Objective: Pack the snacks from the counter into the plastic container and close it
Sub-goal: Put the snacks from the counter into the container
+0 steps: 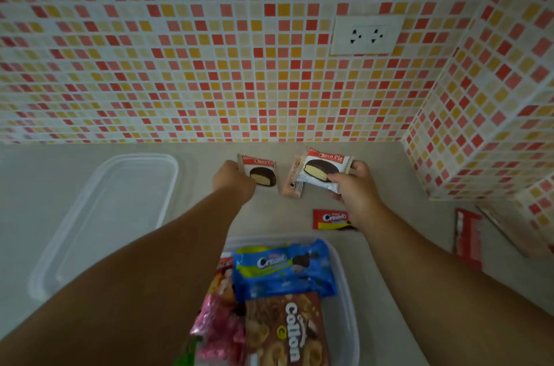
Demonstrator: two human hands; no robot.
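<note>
Two hands reach out over the table (374,260) toward the tiled wall (209,50). The right hand (355,185) holds a Choco Pie packet (323,169) lifted off the table, thumb on the front of the wrapper and fingers curled behind its right edge. The left hand (232,181) is curled over the left end of a second Choco Pie packet (260,172) that lies flat on the table; whether the fingers have closed around it I cannot tell, since the back of the hand hides them. Between the two hands, partly under the lifted packet, lies a pale pink packet (292,182). Just below the right hand, half hidden by the wrist, a red Cream-O packet (329,219) rests on the table. Further right of the right arm lie a red-and-white wrapper (467,238) and another flat packet (506,230), blurred. Between the two forearms, nearer the person, stands the plastic container (344,284), open and already holding a blue Cream-O pack (281,268), a brown Collon box (284,332), pink wrapped sweets (218,326) and a red packet (223,272) along its left side. The clear lid (114,215) lies on the table to the left of the left arm, apart from the container. A white wall socket (367,35) sits on the tiles above the right hand.
</note>
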